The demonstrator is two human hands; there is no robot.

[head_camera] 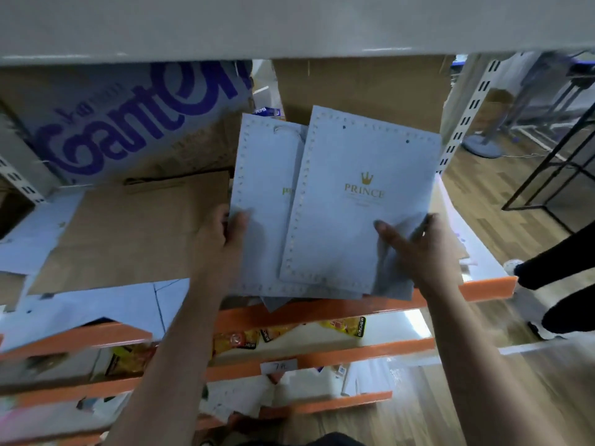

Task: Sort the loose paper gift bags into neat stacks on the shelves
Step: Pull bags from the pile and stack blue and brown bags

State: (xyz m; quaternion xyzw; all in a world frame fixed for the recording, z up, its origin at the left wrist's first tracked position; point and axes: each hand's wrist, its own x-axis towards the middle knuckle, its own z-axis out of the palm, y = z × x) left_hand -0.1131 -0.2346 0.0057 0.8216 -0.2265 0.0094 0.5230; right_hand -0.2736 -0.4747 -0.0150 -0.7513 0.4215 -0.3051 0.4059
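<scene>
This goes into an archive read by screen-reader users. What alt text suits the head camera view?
The right hand grips a flat pale blue paper gift bag printed PRINCE with a gold crown; the left hand grips a matching bag under it, both over an orange-edged shelf. A flat brown paper bag lies to their left, cardboard boxes behind.

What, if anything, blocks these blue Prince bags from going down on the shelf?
Nothing visible does. The left hand and right hand hold the blue Prince bags over the right end of the shelf. A brown paper bag lies flat to their left, a cardboard box stands behind. The spot right beneath them is hidden.
</scene>
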